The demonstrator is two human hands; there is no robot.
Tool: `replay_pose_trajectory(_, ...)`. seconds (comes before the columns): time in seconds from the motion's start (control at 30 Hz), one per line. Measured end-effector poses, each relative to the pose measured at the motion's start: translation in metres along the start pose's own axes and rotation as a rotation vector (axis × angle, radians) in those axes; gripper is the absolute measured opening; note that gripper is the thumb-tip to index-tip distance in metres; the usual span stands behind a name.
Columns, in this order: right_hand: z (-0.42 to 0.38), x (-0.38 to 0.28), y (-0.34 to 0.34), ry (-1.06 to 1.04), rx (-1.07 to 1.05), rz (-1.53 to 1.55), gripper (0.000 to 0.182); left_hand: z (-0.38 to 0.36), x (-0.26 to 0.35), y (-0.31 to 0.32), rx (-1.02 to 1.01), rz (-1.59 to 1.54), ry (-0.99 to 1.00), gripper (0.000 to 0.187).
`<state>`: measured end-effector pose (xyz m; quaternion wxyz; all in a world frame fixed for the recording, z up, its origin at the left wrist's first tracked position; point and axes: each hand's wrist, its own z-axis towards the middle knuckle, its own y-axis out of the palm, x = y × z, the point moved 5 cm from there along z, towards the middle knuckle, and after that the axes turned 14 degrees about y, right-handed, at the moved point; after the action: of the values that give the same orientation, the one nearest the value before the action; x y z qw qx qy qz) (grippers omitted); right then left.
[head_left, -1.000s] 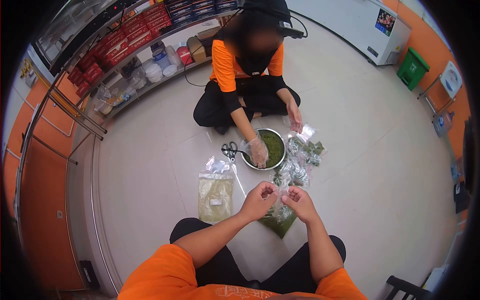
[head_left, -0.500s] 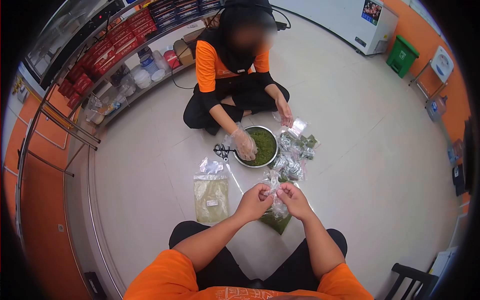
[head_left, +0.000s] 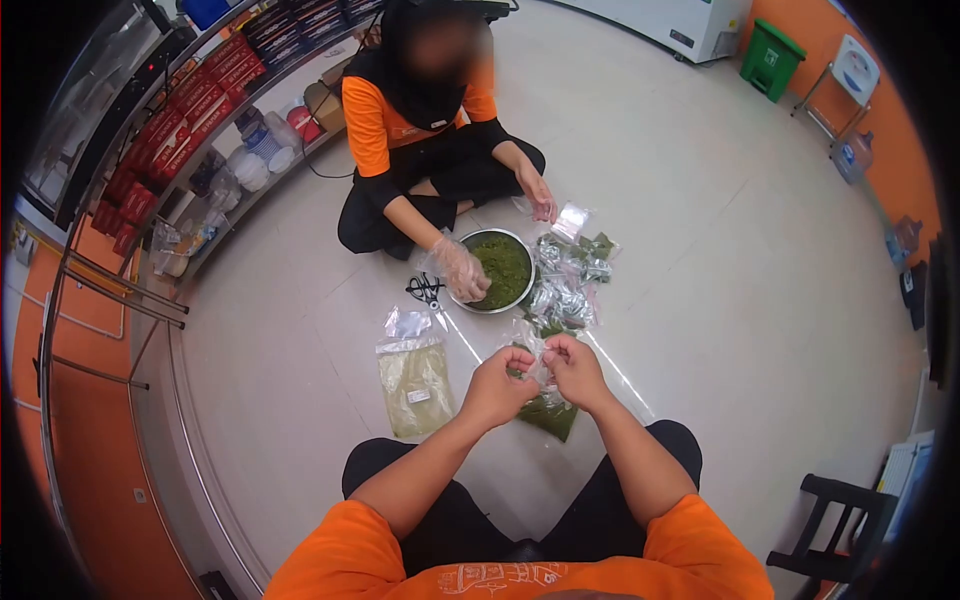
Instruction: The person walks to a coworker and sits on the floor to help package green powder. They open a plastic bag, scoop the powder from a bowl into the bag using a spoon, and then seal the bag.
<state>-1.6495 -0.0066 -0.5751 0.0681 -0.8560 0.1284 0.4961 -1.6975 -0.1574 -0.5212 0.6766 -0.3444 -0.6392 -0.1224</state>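
Note:
Between my two hands is the gathered clear top of a plastic bag (head_left: 549,416) with green contents in its lower part. My left hand (head_left: 500,383) pinches the plastic from the left, fingers curled in. From the right, my right hand (head_left: 573,368) pinches the same bunched plastic, its fingertips close to the left ones. Just beyond my hands lie several small clear packets (head_left: 562,290) with green filling. To the left, a flat clear bag (head_left: 413,390) of pale yellow-green material with a white label rests on the floor.
Across from me sits a person (head_left: 425,150) in an orange shirt, one gloved hand in a metal bowl (head_left: 530,285) of green shreds. Black-handled scissors (head_left: 428,292) lie beside the bowl. A loaded shelf (head_left: 240,200) stands left; a green bin (head_left: 772,58) is at the far right.
My view has shifted, so the scene sits further left and up. My hands remain on the bag's gathered top, with the right fingers now raised slightly. The other person's gloved hand stays in the bowl.

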Motion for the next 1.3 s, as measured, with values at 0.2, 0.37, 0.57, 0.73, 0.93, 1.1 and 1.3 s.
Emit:
replay_pose_trajectory(0.2,0.005,0.004,-0.003,0.031,0.013,0.004,0.009,0.000,0.001,0.002,-0.012,0.017,-0.005,0.038)
replay_pose_trajectory(0.37,0.011,0.007,-0.007,0.013,-0.055,-0.051,0.012,-0.002,-0.008,0.001,0.005,-0.060,-0.064,0.037)
replay_pose_trajectory(0.57,-0.005,-0.006,-0.005,0.042,-0.278,0.098,0.020,0.000,-0.045,0.002,0.036,-0.316,-0.150,0.028)
replay_pose_trajectory(0.73,-0.010,-0.008,0.000,-0.003,-0.311,0.058,0.021,0.006,-0.040,0.002,0.037,-0.320,-0.088,0.022)
replay_pose_trajectory(0.93,0.000,-0.002,-0.003,0.031,-0.284,0.097,0.021,0.003,-0.030,0.007,-0.014,-0.343,-0.034,0.016)
replay_pose_trajectory(1.1,0.001,0.009,-0.007,0.004,-0.226,-0.033,0.028,0.000,-0.042,0.015,0.005,-0.343,-0.001,0.014)
replay_pose_trajectory(1.3,-0.053,-0.107,-0.068,-0.415,0.208,-0.226,0.047,0.003,-0.045,0.010,-0.055,-0.095,-0.030,0.018)
